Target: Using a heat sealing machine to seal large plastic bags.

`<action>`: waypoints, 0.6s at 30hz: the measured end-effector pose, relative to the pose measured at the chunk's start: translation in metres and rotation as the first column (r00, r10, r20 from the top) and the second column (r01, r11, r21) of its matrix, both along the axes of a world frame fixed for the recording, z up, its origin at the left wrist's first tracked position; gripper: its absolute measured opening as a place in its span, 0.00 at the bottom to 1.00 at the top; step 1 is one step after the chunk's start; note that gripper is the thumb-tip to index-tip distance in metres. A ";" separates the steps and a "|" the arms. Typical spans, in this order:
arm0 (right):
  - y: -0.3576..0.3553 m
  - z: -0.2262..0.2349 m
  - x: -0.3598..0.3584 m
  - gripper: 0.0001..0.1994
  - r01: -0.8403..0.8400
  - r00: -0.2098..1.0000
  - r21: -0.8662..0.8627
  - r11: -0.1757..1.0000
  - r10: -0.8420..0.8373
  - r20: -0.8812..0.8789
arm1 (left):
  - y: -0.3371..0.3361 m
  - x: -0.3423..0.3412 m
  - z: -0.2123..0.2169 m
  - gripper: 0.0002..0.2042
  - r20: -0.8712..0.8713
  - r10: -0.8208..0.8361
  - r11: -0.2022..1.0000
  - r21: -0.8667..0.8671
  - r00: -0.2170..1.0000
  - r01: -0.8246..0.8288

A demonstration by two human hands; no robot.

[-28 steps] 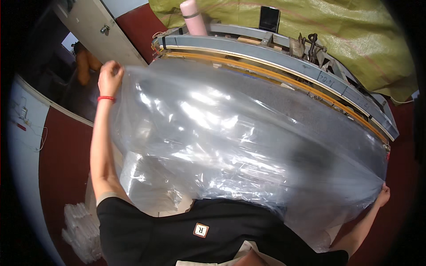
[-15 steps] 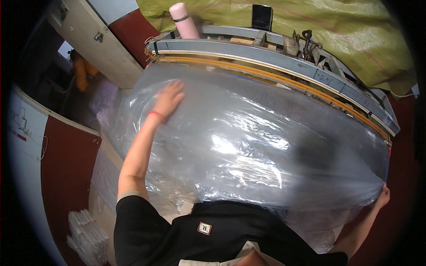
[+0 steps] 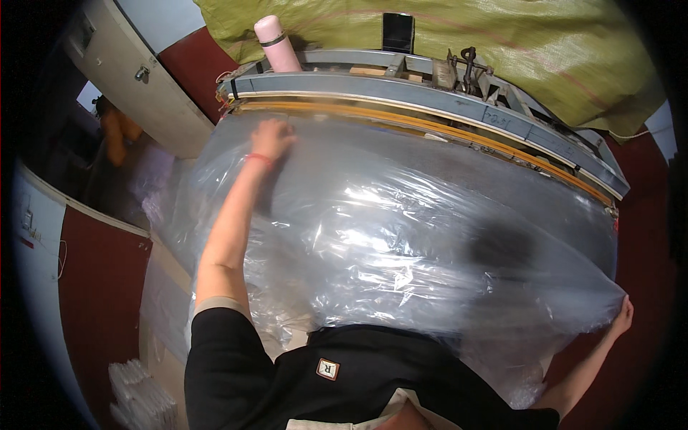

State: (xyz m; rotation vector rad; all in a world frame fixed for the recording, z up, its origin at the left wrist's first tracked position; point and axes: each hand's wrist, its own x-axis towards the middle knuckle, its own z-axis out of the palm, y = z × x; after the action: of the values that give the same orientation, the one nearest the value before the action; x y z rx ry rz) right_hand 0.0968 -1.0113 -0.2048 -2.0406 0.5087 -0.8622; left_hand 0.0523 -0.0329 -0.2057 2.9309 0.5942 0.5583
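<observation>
A wide sheet of clear plastic film (image 3: 344, 244) lies over the grey work surface in front of me, wrinkled and shining with reflections. My left hand (image 3: 272, 140), with a red band at its wrist, rests on the film's far left part, close to the orange strip (image 3: 337, 111). Its fingers are bent in against the film, and their tips are hard to make out. At the near right corner, my right hand (image 3: 626, 315) pinches the film's edge, drawing it into folds that converge on the fingers.
A grey metal beam (image 3: 401, 89) runs along the far side, with a black clamp (image 3: 469, 68) behind it. A pink flask (image 3: 278, 46) and a dark phone-like slab (image 3: 398, 32) stand there. Stacked clear plastic (image 3: 143, 398) lies low left, near a door (image 3: 143, 79).
My left hand has slid farther forward over the film toward the orange strip, and its stretched fingers have curled. My right hand keeps its pinch at the corner. The view has shifted slightly.
</observation>
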 end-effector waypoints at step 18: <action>0.163 -0.059 0.245 0.13 0.056 0.970 -0.139 0.989 -0.021 0.241 | 0.144 0.052 -0.068 0.09 0.596 0.423 0.712 -0.685 0.683 0.157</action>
State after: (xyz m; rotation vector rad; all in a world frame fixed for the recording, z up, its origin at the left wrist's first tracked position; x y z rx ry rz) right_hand 0.3418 -0.8479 -0.2641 -2.0256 0.3611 -1.1811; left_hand 0.1040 0.1112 -0.2732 1.7268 0.7103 1.1344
